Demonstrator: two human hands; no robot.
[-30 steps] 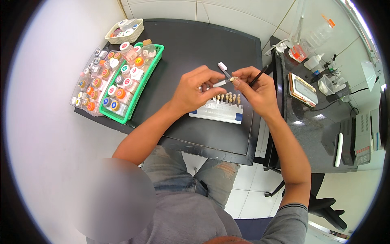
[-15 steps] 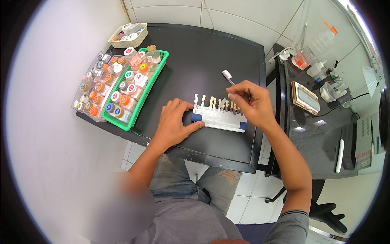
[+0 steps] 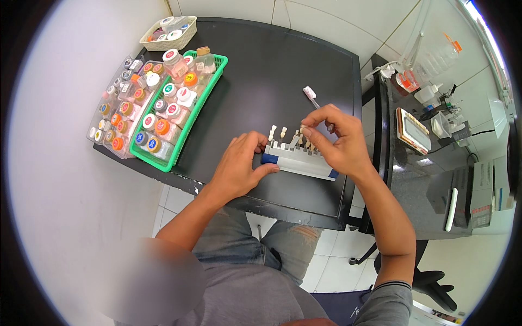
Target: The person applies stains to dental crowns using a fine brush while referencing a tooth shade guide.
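Observation:
A dental shade guide holder [image 3: 302, 165], a silver-white bar with blue ends, lies on the black table. Tooth-shaped shade tabs [image 3: 283, 132] stand along its far edge. My left hand [image 3: 239, 163] grips its left end, the thumb on the front and the fingers behind. Over the row, my right hand [image 3: 345, 141] pinches one shade tab [image 3: 297, 139] by its tooth end between thumb and index finger, its grey strip slanting down to the holder. A toothbrush [image 3: 309, 93] with pale bristles points away from me, its handle running into my right hand's curled fingers.
At left, a green basket [image 3: 204, 103] and a clear tray [image 3: 100, 117] hold several small capped jars. A cream basket [image 3: 187, 38] stands behind them. On the dark side counter [image 3: 413, 190] at right are a boxed set of tabs [image 3: 413, 131], bottles and a white stick-shaped object [image 3: 451, 209].
The whole view has shifted slightly. The pinched tab is lower and closer to the holder's row. My left hand keeps its grip on the holder's left end.

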